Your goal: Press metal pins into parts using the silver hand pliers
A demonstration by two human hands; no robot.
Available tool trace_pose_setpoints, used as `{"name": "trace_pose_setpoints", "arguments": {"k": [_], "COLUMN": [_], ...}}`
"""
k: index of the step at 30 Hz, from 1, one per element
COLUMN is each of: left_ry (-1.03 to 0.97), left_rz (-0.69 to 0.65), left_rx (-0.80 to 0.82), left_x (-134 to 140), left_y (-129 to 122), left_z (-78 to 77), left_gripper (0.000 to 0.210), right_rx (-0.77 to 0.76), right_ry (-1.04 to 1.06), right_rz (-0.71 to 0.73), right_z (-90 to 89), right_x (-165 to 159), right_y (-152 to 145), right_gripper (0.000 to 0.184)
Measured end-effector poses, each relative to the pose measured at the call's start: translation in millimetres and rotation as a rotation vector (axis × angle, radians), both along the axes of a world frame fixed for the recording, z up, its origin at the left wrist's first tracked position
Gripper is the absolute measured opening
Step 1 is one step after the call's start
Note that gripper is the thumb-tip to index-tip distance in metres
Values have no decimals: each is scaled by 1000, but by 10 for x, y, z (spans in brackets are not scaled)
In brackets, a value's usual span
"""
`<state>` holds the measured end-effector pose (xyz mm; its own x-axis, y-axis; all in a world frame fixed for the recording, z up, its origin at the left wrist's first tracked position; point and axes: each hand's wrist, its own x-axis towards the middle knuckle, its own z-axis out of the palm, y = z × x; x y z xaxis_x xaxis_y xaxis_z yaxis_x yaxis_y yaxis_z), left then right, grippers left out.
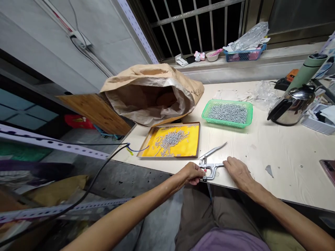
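My right hand is closed on the lower handle end of the metal pliers. My left hand is pinched at their head; whether on metal or a small piece, I cannot tell. The pliers are just right of the yellow-lined tray, on its near side; the green basket stands right of the tray, farther back.

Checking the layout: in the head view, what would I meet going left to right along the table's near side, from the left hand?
Left hand → silver plier-like tool → right hand → grey scrap → phone.
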<state>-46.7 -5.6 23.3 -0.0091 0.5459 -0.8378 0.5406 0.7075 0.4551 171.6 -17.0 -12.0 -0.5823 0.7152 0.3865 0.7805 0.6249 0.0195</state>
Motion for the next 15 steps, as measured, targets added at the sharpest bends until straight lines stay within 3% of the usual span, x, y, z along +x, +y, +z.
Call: {"name": "trace_pose_setpoints", "arguments": {"k": [4, 10, 15], "left_ry": [35, 43, 30], "left_rz": [-7, -30, -38], "left_rx": [38, -34, 4], "left_x": [26, 68, 74], "left_y": [-26, 18, -11], "left_z": [23, 76, 84], "left_gripper": [33, 29, 33], "right_rx": [10, 107, 7], "right_ry": [4, -6, -7], "right_rz": [16, 15, 24], "right_z": [5, -9, -6], "right_x": [10, 42, 60], "right_y": [3, -58, -51], "right_gripper": [26, 24, 24]}}
